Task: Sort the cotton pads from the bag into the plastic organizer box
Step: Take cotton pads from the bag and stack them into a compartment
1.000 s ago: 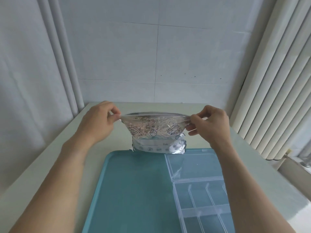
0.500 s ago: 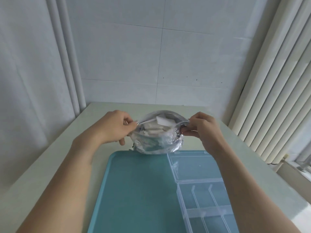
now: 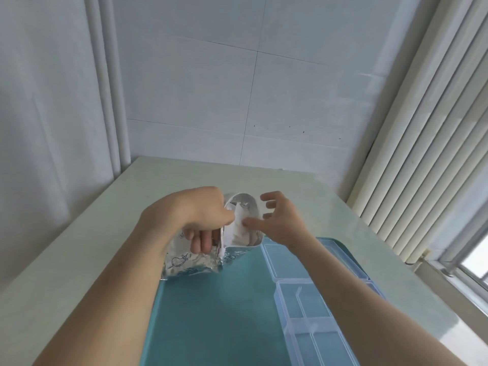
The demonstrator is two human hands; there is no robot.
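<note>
While gripped, bag [image 3: 192, 257] gapes, pads [image 3: 241, 228] showing

Left hand [image 3: 196, 216] in a curled grip; right hand [image 3: 281, 220] spread, fingers straight.

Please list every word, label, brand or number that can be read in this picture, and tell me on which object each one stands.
No text can be read.
The bag, held by the left hand, carries blue printed drawings and some small marks near its lower edge, too blurred to read.
The organizer box, the tray and the cotton pads show no lettering.
</note>
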